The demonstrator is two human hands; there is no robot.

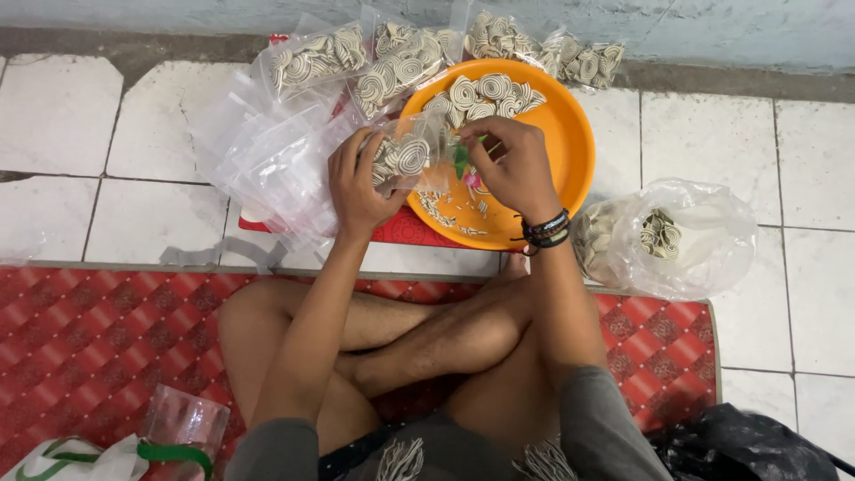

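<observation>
Small clear bag of spiral snacks held over orange tray.

The small clear bag [405, 156] is gripped by the closed left hand [356, 183] at the orange tray [570, 151] rim. The right hand [512, 165] is pinched shut on a green piece [461, 160] at the bag mouth. Loose spirals [485, 93] are heaped in the tray; empty bags [267, 156] are piled left.

White tiled floor [53, 116] (grey-jointed) carries a red mat [80, 338] and clear bags [267, 151].

1. One head camera looks steeply down from above the seated person, facing forward toward the wall [712, 27].
2. It is near: crossed legs below, tiled floor [53, 116] beyond.
</observation>
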